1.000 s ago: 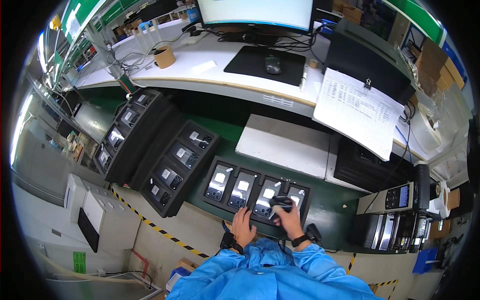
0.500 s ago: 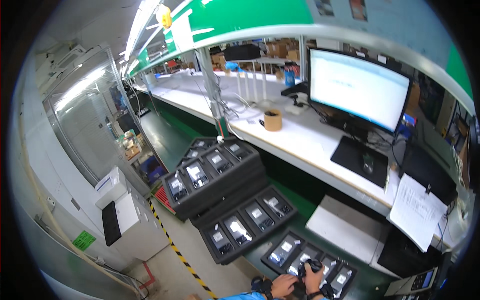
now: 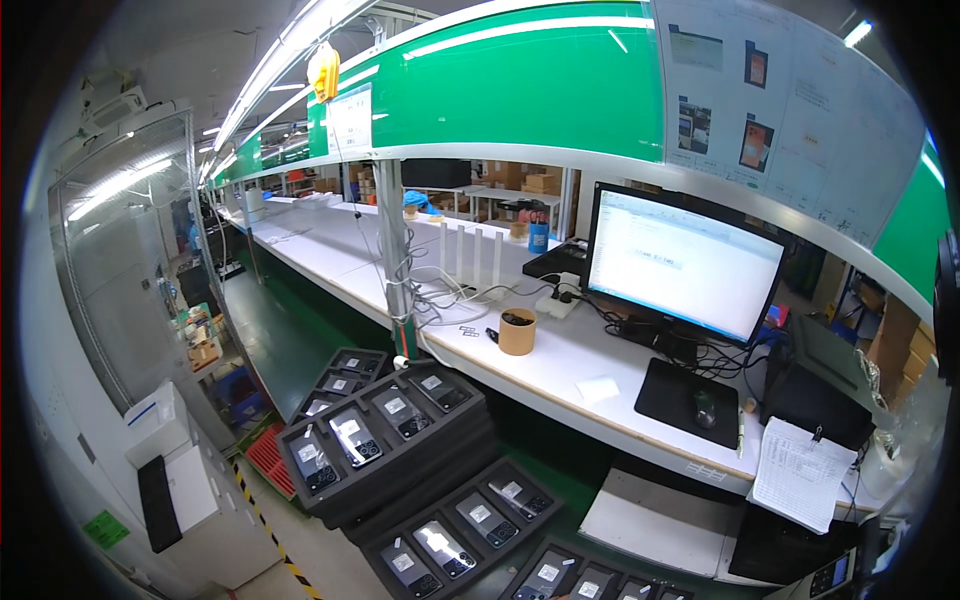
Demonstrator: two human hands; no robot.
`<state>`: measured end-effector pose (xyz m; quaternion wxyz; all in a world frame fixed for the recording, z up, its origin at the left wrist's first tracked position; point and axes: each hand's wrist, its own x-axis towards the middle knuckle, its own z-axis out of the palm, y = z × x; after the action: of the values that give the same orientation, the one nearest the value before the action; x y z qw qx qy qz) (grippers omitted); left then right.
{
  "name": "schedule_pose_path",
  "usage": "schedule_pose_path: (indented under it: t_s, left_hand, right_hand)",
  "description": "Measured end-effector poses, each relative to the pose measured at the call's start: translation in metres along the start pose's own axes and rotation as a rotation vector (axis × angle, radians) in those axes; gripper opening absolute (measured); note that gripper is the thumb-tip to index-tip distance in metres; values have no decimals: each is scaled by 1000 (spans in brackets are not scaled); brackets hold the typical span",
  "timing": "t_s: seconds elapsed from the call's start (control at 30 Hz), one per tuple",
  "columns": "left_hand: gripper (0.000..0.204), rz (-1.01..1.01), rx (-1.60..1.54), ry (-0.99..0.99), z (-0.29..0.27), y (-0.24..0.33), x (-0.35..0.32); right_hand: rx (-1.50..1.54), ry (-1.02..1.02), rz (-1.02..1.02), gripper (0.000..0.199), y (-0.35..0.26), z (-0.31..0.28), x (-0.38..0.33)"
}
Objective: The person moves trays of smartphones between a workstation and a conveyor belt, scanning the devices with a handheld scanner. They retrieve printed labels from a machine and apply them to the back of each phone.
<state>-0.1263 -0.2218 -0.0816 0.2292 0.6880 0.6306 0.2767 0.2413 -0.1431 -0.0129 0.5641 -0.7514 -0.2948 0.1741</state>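
Neither of my hands shows in the head view. At the bottom edge is the nearest black foam tray (image 3: 524,573), cut off by the frame, with a labelled smartphone (image 3: 548,569) and others lying in its slots. Left of it, a second foam tray (image 3: 478,553) holds a row of smartphones, camera ends toward me, such as this silver-backed phone (image 3: 443,548). Behind and further left rises a stack of foam trays (image 3: 420,463). Its top layer carries a row of phones, among them a pale phone (image 3: 355,437) with a white label.
A white workbench (image 3: 560,385) runs along the back with a monitor (image 3: 685,262), mouse pad (image 3: 668,408), brown round container (image 3: 517,333) and clipped papers (image 3: 803,472). A metal post (image 3: 393,260) rises from it. At left stand a white cabinet (image 3: 215,520) and red crate (image 3: 270,462).
The view has tilted upward, so the trays sit lower in it. Both hands, and the dark object in the right one over the nearest tray, have left the picture.
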Motion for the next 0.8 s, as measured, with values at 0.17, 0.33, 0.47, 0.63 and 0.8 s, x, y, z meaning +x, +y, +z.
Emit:
schedule_pose_path:
  t_s: [0.17, 0.33, 0.47, 0.63, 0.8]
  left_hand:
    - [81, 33, -94, -35, -30, 8, -1]
    - [69, 80, 131, -129, -75, 26, -3]
    - [67, 23, 66, -126, -92, 42, 4]
    - [64, -71, 97, -34, -89, 62, 10]
    - [52, -193, 334, 168, -66, 94, 31]
  right_hand:
    - [258, -330, 382, 57, 49, -18, 66]
    - [-242, -518, 148, 50, 95, -25, 85]
    - [-199, -173, 455, 75, 105, -21, 82]
    - [-178, -400, 241, 65, 92, -27, 102]
    - [-314, -417, 157, 73, 75, -24, 119]
